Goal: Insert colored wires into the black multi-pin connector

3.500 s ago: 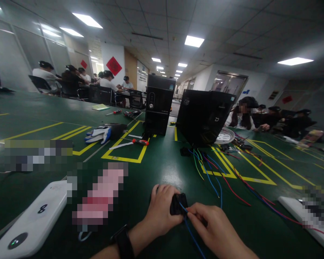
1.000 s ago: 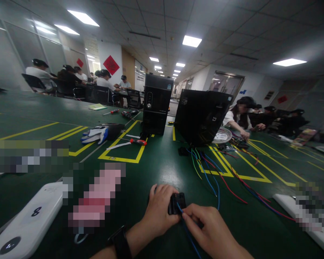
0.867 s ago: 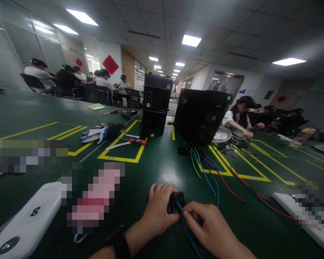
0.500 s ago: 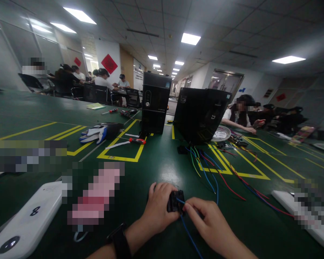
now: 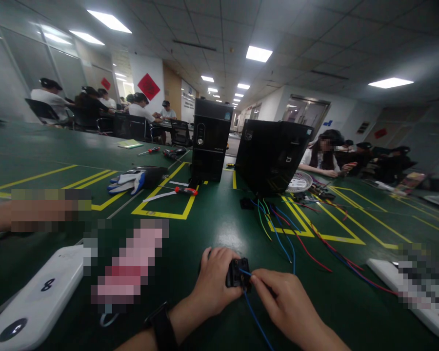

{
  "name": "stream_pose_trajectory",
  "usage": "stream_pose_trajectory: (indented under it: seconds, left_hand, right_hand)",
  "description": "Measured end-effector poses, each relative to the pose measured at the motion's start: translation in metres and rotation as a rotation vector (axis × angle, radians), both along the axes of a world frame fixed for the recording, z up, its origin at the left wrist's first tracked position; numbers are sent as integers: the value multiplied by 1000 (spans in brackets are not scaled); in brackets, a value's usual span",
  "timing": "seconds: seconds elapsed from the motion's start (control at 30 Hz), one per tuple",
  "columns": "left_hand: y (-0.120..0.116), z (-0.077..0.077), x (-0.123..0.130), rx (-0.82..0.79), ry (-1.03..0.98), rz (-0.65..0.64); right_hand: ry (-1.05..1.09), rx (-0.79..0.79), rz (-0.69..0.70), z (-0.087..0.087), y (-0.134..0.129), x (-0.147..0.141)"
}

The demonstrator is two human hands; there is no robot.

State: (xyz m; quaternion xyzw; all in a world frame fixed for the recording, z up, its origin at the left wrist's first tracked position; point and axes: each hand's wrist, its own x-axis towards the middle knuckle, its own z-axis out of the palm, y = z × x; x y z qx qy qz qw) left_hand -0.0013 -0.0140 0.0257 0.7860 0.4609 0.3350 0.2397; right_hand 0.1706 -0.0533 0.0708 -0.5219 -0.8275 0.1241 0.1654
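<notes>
My left hand [image 5: 215, 278] is closed around a small black terminal block [image 5: 238, 273] and steadies it low over the green table. With finger and thumb, my right hand [image 5: 283, 295] pinches a blue wire [image 5: 245, 272] whose end meets the block's upper face. Another length of blue wire [image 5: 256, 317] runs down from the block toward the bottom edge. How deep the wire ends sit in the block cannot be made out. Beyond my hands lie loose blue, green and red wires [image 5: 280, 234].
Two black computer towers [image 5: 210, 141] [image 5: 270, 156] stand ahead. A red screwdriver [image 5: 186, 190] and gloves [image 5: 128, 183] lie left of them. White devices [image 5: 40, 297] [image 5: 391, 278] flank me. A white basket [image 5: 300, 181] and a seated person [image 5: 324, 156] are at right.
My right hand has shifted slightly right, and a bit more blue wire shows between it and the block. Another person's arm has come in at the left.
</notes>
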Motion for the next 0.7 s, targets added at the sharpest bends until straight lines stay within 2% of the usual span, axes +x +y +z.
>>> stream_pose_trajectory:
  seconds: [0.1, 0.27, 0.4, 0.47, 0.53, 0.63, 0.7]
  left_hand:
    - [-1, 0, 0, -6, 6, -5]
    - [0, -2, -1, 0, 5, 0]
    - [1, -3, -1, -1, 0, 4]
    - [1, -2, -1, -1, -7, 10]
    - [0, -2, -1, 1, -17, 15]
    - [1, -1, -1, -1, -33, 17]
    - [1, -1, -1, -6, -45, 14]
  right_hand:
    - [8, 58, 47, -4, 0, 0]
    - [-131, 80, 202, -6, -4, -2]
    - [-148, 88, 194, -2, -3, 0]
    - [-67, 153, 141, -1, -1, 4]
    - [73, 312, 67, 2, 2, 11]
    - [308, 581, -187, 10, 4, 22]
    - [441, 629, -360, 18, 6, 28]
